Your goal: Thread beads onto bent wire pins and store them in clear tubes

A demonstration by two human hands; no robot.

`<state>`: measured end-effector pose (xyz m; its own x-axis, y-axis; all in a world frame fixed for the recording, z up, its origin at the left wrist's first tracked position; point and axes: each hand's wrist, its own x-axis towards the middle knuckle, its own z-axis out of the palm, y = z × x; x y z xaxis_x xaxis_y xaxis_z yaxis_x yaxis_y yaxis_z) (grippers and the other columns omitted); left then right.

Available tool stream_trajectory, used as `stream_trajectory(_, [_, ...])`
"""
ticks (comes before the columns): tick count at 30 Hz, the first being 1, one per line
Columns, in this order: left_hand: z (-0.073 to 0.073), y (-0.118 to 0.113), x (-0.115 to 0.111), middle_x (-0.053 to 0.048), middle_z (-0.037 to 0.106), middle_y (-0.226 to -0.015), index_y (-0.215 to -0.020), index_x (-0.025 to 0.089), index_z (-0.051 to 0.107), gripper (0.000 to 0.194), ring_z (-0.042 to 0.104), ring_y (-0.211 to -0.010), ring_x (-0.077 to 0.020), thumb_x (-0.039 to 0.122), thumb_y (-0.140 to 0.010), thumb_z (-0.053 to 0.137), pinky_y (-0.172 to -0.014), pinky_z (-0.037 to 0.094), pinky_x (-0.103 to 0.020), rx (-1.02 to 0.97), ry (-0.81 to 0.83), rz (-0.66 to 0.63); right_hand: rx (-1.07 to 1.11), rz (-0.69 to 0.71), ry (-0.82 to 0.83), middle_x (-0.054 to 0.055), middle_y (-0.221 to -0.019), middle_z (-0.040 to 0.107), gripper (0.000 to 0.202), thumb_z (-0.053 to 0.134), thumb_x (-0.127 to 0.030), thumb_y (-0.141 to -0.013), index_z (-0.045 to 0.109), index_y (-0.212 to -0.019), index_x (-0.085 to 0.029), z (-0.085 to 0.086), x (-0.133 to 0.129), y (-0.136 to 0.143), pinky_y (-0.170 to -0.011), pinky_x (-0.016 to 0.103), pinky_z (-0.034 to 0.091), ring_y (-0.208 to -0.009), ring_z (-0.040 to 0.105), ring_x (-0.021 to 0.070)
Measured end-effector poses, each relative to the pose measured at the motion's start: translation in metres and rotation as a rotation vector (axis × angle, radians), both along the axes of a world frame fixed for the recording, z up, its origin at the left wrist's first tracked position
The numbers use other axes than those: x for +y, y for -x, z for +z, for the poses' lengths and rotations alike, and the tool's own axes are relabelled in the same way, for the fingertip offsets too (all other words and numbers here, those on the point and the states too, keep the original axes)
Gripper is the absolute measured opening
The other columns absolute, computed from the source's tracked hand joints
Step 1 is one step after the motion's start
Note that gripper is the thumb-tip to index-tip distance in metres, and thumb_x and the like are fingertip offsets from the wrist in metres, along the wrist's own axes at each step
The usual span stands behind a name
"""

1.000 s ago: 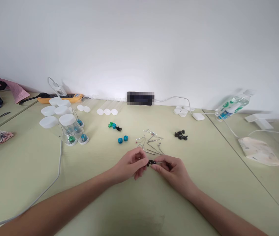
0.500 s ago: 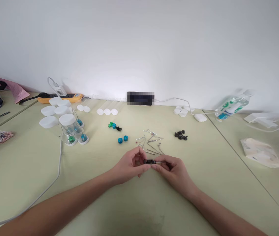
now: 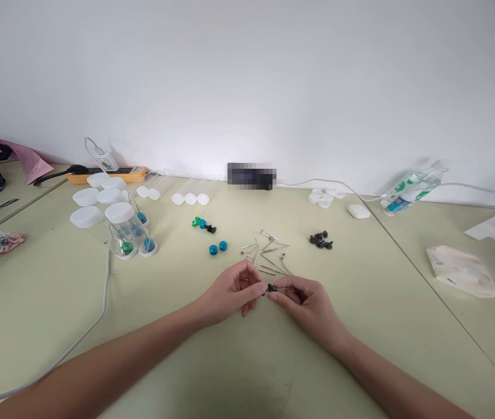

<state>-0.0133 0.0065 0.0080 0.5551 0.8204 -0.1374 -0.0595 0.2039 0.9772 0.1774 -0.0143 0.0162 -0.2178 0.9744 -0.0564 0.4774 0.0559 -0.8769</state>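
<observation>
My left hand (image 3: 234, 294) pinches a small black spool-shaped part (image 3: 270, 288) between thumb and fingers, the thumb covering its left end. My right hand (image 3: 310, 299) is closed on a thin metal rod (image 3: 282, 288) that meets the right side of this black part. Whether the rod passes through it I cannot tell. Just beyond my hands lie several bent metal rods (image 3: 276, 262), some with small reddish ends. Two blue knobs (image 3: 218, 247) sit to their left, with a cluster of green, blue and black ones (image 3: 203, 224) behind. Several black parts (image 3: 321, 239) are heaped on the right.
Clear tubes with white caps (image 3: 119, 213) stand at left, holding rods and knobs. More tubes (image 3: 190, 199) lie near the wall, by an orange power strip (image 3: 111, 174). White caps (image 3: 324, 198), a white case (image 3: 358, 211), a bottle (image 3: 413, 189) and a packet (image 3: 463, 270) are at right.
My left thumb has slid over the black part and hides more of it. At the back, the blurred-out box shifted slightly right; its cable and the white object at far right moved too.
</observation>
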Motion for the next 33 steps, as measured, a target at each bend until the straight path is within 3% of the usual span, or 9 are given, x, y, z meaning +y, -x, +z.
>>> stream_trajectory(3, [0.0008,0.0000,-0.0002,0.003,0.050,-0.058,-0.083,0.017,0.046,0.028,0.045,-0.046,-0.0076,0.045,-0.085,0.047,-0.038,0.035,-0.017,0.022,-0.011,-0.029,0.001,0.000,-0.009,-0.007,-0.052,0.020,0.031,0.058,-0.046,-0.078,0.068,-0.082,-0.017,0.0008,0.0000,0.0004,-0.048,0.024,0.023,-0.050,0.021,0.0095])
stream_trajectory(9, [0.0006,0.0009,-0.0011,0.001,0.049,-0.070,-0.087,0.017,0.047,0.029,0.047,-0.058,-0.0081,0.035,-0.074,0.066,-0.048,0.042,-0.018,-0.007,-0.039,0.007,-0.011,-0.017,-0.021,-0.007,-0.053,0.020,0.033,0.057,-0.047,-0.077,0.067,-0.080,-0.016,0.0009,0.0004,0.0008,-0.048,0.023,0.025,-0.051,0.022,0.0096])
stream_trajectory(15, [0.0004,0.0006,-0.0012,0.004,0.045,-0.060,-0.086,0.018,0.046,0.023,0.042,-0.049,-0.0072,0.040,-0.083,0.053,-0.043,0.036,-0.018,0.006,-0.032,-0.036,0.001,-0.013,-0.005,-0.007,-0.053,0.019,0.031,0.058,-0.047,-0.077,0.067,-0.081,-0.017,0.0000,0.0005,0.0008,-0.048,0.024,0.022,-0.050,0.021,0.0096])
stream_trajectory(20, [-0.0021,0.0011,-0.0019,0.002,0.046,-0.069,-0.087,0.018,0.047,0.028,0.045,-0.059,-0.0084,0.033,-0.074,0.066,-0.049,0.039,-0.018,0.028,-0.074,0.003,-0.001,-0.011,0.016,-0.007,-0.053,0.019,0.029,0.058,-0.045,-0.078,0.066,-0.082,-0.017,0.0006,0.0003,0.0004,-0.050,0.024,0.022,-0.051,0.022,0.0100])
stream_trajectory(26, [0.0000,0.0014,-0.0015,0.003,0.045,-0.063,-0.086,0.017,0.046,0.022,0.043,-0.054,-0.0078,0.037,-0.082,0.054,-0.050,0.038,-0.021,0.020,-0.073,-0.026,0.010,-0.001,0.013,-0.007,-0.053,0.019,0.029,0.058,-0.045,-0.078,0.066,-0.082,-0.017,0.0028,0.0000,0.0010,-0.049,0.024,0.021,-0.051,0.020,0.0096])
stream_trajectory(30, [0.0037,0.0017,-0.0049,0.001,0.049,-0.075,-0.088,0.018,0.047,0.026,0.044,-0.062,-0.0088,0.035,-0.077,0.063,-0.051,0.037,-0.019,0.056,-0.110,0.007,0.019,-0.004,0.023,-0.007,-0.053,0.020,0.031,0.058,-0.046,-0.078,0.066,-0.080,-0.016,0.0043,-0.0008,0.0016,-0.049,0.024,0.021,-0.051,0.021,0.0095])
stream_trajectory(33, [0.0062,0.0020,-0.0080,0.003,0.046,-0.069,-0.090,0.019,0.049,0.024,0.042,-0.060,-0.0082,0.038,-0.079,0.059,-0.051,0.034,-0.018,0.137,-0.171,0.055,0.041,-0.015,0.023,-0.007,-0.054,0.020,0.033,0.058,-0.048,-0.077,0.064,-0.079,-0.016,0.0025,-0.0015,0.0011,-0.049,0.024,0.022,-0.051,0.021,0.0096])
